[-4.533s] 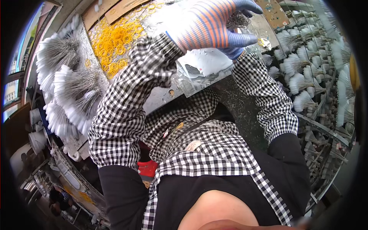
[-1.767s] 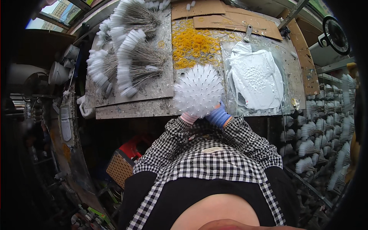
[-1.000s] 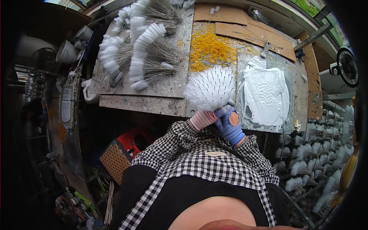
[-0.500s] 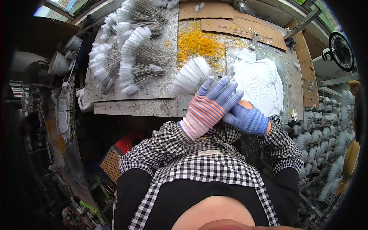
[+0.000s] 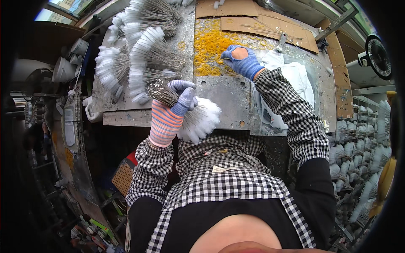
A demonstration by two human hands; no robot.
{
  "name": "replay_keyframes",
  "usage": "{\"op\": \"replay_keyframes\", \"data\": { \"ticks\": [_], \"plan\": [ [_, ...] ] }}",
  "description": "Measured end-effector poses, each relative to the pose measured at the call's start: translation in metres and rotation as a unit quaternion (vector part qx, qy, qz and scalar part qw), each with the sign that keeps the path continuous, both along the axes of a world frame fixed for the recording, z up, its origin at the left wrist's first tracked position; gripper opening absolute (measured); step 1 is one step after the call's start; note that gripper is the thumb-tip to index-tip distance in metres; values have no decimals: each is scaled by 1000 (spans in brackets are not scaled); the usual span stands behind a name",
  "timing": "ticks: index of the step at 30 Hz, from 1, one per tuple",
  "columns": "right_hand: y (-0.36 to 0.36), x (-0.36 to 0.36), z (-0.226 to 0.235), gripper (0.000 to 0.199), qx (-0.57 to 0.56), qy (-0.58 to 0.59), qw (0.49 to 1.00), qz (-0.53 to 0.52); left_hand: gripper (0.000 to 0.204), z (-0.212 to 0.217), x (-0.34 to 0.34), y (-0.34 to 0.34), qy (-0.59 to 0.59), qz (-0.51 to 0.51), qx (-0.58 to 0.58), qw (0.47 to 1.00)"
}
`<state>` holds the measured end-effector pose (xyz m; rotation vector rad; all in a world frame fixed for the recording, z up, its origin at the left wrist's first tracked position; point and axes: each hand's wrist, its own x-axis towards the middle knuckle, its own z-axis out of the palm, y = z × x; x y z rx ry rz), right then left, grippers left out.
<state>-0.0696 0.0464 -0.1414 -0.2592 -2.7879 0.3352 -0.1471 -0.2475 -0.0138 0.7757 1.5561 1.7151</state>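
Note:
My left hand (image 5: 174,109), in a striped glove, is closed around a bundle of wire-stemmed brushes (image 5: 201,121). Their twisted wire ends point up and left, and the white bristles fan out below right of the hand. Over the right edge of a pile of yellow rubber bands (image 5: 208,47) is my right hand (image 5: 243,61), in a blue glove with a hole on its back. Its fingers are curled down at the bands; whatever is between the fingertips is hidden.
More white-bristled brushes (image 5: 145,52) lie in heaps on the table's left. Cardboard sheets (image 5: 270,29), a scraper (image 5: 282,42) and a white cloth-like sheet (image 5: 299,80) are at the back and right. A fan (image 5: 375,57) stands far right; brushes hang on a rack (image 5: 358,147) below it.
My hands have come apart. The left has moved left, now gripping the brush bundle that lay fanned on the table; the right has moved up to the yellow bands.

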Motion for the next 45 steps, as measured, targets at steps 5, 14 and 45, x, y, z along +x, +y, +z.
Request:
{"op": "replay_keyframes", "data": {
  "ticks": [5,14,45],
  "plan": [
    [5,-17,-13,12,92,-36,995,-32,17,-7,-13,19,-27,-11,-5,1000],
    [-52,41,114,34,-400,64,911,77,29,-11,-30,85,11,-126,-19,992],
    [-69,119,203,46,-231,7,973,-9,23,7,59,115,607,-317,-117,719]
  ]
}}
